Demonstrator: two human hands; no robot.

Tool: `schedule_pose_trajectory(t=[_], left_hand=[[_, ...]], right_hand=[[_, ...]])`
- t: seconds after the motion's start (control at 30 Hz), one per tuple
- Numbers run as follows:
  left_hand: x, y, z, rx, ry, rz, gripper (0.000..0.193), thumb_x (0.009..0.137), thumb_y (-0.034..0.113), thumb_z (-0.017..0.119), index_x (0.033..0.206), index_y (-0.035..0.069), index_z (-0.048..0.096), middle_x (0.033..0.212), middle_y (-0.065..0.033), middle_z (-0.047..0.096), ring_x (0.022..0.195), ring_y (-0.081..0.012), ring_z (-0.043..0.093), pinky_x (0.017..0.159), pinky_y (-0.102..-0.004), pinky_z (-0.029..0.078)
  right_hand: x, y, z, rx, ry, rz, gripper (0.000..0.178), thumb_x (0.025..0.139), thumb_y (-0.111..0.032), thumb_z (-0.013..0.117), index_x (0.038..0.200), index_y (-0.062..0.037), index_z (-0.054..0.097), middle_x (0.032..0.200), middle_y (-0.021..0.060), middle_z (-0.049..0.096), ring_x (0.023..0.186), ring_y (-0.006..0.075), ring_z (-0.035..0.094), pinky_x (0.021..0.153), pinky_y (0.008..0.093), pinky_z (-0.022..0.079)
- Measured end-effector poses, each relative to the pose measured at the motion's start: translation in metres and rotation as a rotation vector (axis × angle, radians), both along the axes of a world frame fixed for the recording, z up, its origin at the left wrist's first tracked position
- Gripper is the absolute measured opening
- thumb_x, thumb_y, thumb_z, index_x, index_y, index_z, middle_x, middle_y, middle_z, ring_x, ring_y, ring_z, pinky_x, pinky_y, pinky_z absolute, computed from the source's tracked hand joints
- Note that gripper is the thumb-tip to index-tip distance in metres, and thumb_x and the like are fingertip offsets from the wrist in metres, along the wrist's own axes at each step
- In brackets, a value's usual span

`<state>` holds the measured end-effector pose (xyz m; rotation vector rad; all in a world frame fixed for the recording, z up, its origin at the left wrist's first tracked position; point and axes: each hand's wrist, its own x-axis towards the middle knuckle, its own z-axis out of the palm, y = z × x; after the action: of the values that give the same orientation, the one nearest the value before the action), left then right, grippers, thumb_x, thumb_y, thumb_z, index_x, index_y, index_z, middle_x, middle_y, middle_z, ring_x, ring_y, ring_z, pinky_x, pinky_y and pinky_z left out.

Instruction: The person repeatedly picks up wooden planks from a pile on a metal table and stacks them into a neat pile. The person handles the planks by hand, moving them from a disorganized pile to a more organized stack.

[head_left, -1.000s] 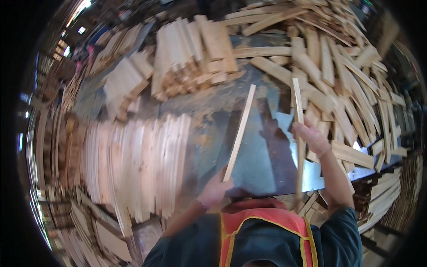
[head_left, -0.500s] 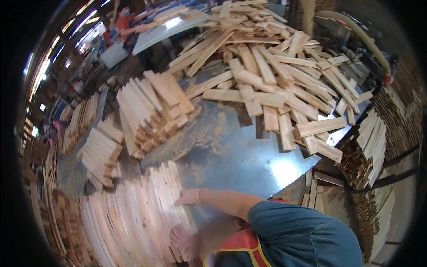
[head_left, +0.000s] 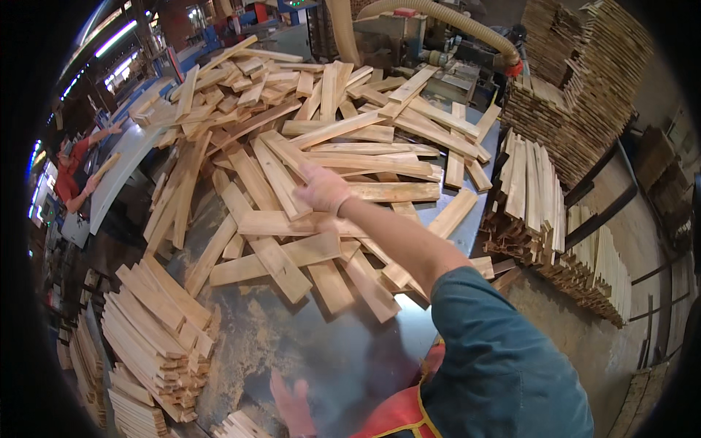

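Metal tabletop (head_left: 314, 343), planks (head_left: 276, 175) beneath right hand (head_left: 323, 191)

Shiny metal table (head_left: 376, 350), heaped loose boards (head_left: 394, 192), stacked boards (head_left: 146, 321), scattered sawdust (head_left: 244, 339)

I observe loose board pile (head_left: 350, 150) on far part of surface (head_left: 321, 369). Right hand (head_left: 323, 191): at pile. Left hand (head_left: 292, 405): near side of surface, right of left board stack (head_left: 150, 328). Hose (head_left: 453, 28): behind pile, toward right. Right of surface: right board stack (head_left: 529, 190); behind it, tall board stack (head_left: 591, 87). Far left, I locate second surface (head_left: 120, 175), co-worker (head_left: 68, 179) at its left.
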<state>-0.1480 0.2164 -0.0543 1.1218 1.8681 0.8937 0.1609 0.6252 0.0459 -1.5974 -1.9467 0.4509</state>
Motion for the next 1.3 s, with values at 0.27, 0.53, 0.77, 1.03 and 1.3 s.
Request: schedule_pose_trajectory(t=[0.27, 0.53, 0.77, 1.03, 1.3], left_hand=[[0.035, 0.249, -0.042, -0.137, -1.031, 0.222, 0.042, 0.106, 0.023, 0.062, 0.143, 0.002, 0.058, 0.134, -0.0097, 0.067, 0.121, -0.0250, 0.064, 0.108, -0.0425, 0.052], [0.062, 0.295, -0.077, -0.021, -1.382, 0.251, 0.044, 0.097, 0.015, 0.072, 0.138, 0.003, 0.062, 0.125, -0.0136, 0.072, 0.112, -0.0304, 0.072, 0.098, -0.0471, 0.061], [0.067, 0.164, -0.032, -0.115, -1.085, 0.011, 0.050, 0.089, -0.002, 0.071, 0.138, 0.001, 0.061, 0.120, -0.0106, 0.072, 0.107, -0.0259, 0.071, 0.099, -0.0394, 0.057], [0.037, -0.081, -0.055, -0.287, -0.674, -0.147, 0.048, 0.088, 0.007, 0.069, 0.135, 0.001, 0.064, 0.123, -0.0100, 0.071, 0.112, -0.0190, 0.066, 0.101, -0.0365, 0.053], [0.032, -0.197, 0.007, -0.299, -0.246, -0.037, 0.039, 0.089, 0.027, 0.071, 0.119, 0.002, 0.071, 0.101, -0.0122, 0.075, 0.095, -0.0198, 0.070, 0.088, -0.0372, 0.056]], right_hand=[[0.054, 0.128, -0.029, -0.292, -0.512, 0.099, 0.072, 0.084, -0.052, 0.075, 0.144, -0.0140, 0.061, 0.140, 0.0233, 0.063, 0.130, 0.0449, 0.060, 0.110, 0.0487, 0.049], [-0.091, 0.074, -0.027, -0.423, -0.205, -0.008, 0.108, 0.076, -0.054, 0.080, 0.163, -0.0090, 0.034, 0.153, 0.0305, 0.045, 0.139, 0.0458, 0.054, 0.116, 0.0478, 0.047], [-0.055, -0.066, -0.034, -0.362, -0.037, 0.142, 0.109, 0.072, -0.039, 0.082, 0.163, -0.0054, 0.031, 0.146, 0.0333, 0.043, 0.134, 0.0491, 0.051, 0.114, 0.0468, 0.047], [-0.079, -0.288, -0.083, -0.375, -0.059, 0.193, 0.109, 0.073, -0.030, 0.089, 0.162, -0.0023, 0.030, 0.153, 0.0317, 0.039, 0.141, 0.0497, 0.045, 0.117, 0.0482, 0.043], [-0.107, -0.233, -0.109, -0.448, 0.168, 0.028, 0.098, 0.068, -0.036, 0.086, 0.148, 0.0006, 0.044, 0.133, 0.0283, 0.065, 0.125, 0.0412, 0.064, 0.103, 0.0451, 0.053]])
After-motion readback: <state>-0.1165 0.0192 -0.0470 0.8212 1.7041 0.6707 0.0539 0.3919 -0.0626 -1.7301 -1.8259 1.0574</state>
